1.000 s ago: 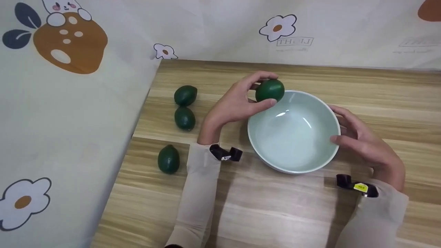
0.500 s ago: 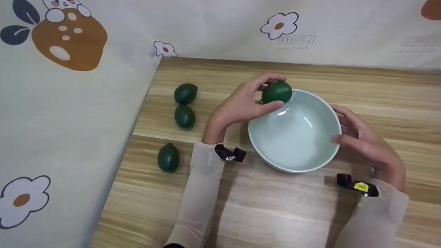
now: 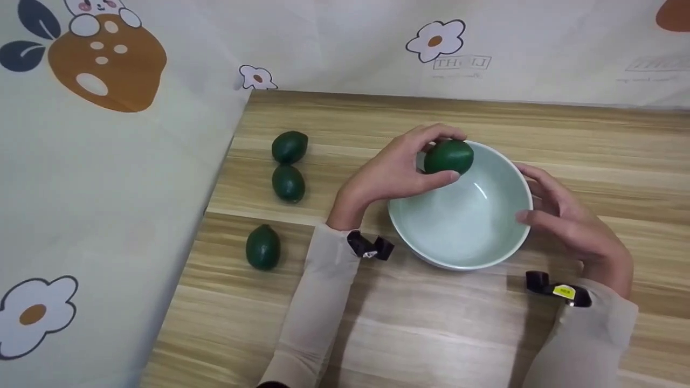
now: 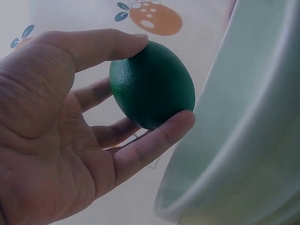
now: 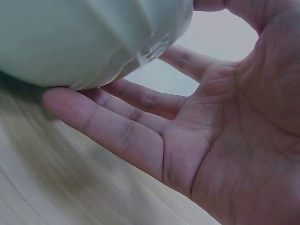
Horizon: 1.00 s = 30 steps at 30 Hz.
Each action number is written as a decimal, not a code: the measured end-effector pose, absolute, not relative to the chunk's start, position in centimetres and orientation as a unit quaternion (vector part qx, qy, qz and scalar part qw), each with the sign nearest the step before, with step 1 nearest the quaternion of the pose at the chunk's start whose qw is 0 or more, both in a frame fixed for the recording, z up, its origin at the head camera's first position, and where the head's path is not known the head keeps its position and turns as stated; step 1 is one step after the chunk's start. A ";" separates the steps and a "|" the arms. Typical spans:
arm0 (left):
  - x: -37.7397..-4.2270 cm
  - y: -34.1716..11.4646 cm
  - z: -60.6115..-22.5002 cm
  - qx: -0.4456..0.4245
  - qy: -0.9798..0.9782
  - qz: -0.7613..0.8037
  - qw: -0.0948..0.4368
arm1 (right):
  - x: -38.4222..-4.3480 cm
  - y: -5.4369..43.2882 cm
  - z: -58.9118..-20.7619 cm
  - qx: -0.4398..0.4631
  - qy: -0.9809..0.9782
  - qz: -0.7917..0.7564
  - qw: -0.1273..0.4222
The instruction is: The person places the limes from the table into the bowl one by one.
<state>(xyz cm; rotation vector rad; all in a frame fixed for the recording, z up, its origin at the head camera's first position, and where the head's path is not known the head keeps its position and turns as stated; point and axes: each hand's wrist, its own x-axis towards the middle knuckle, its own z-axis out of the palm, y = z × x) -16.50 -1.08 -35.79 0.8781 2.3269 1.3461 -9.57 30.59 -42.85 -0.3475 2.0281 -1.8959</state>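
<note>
My left hand (image 3: 396,167) holds a dark green lime (image 3: 449,157) between thumb and fingers, over the upper left rim of a pale green bowl (image 3: 458,231). In the left wrist view the lime (image 4: 152,86) shows pitted skin, and the bowl's wall (image 4: 243,117) stands close beside it. At the bowl's right side my right hand (image 3: 579,226) grips it, thumb on the rim and fingers against the outer wall. The right wrist view has those fingers (image 5: 117,131) under the bowl's curved side (image 5: 93,42). Inside, the visible part of the bowl contains nothing.
Two limes (image 3: 289,147) lie touching each other on the wooden table (image 3: 431,334), left of my left forearm. Another lime (image 3: 263,248) lies nearer the front. A printed cloth (image 3: 334,48) hangs behind the table and along its left edge.
My left hand has carried the lime to the right and slightly toward me, from the bowl's upper left edge to over its opening. My right hand and the bowl stay in place.
</note>
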 end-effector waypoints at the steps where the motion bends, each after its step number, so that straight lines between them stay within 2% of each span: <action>1: -16.4 -0.9 -35.8 0.306 0.813 0.469 0.159 | -9.6 30.6 -42.9 -0.122 0.714 -0.668 0.170; 11: -16.1 -0.3 -35.9 0.309 0.825 0.438 0.177 | -9.6 30.5 -43.0 -0.114 0.722 -0.661 0.172; 30: -15.5 -0.4 -35.3 0.285 0.870 0.363 0.174 | -9.6 30.8 -43.1 -0.103 0.715 -0.669 0.175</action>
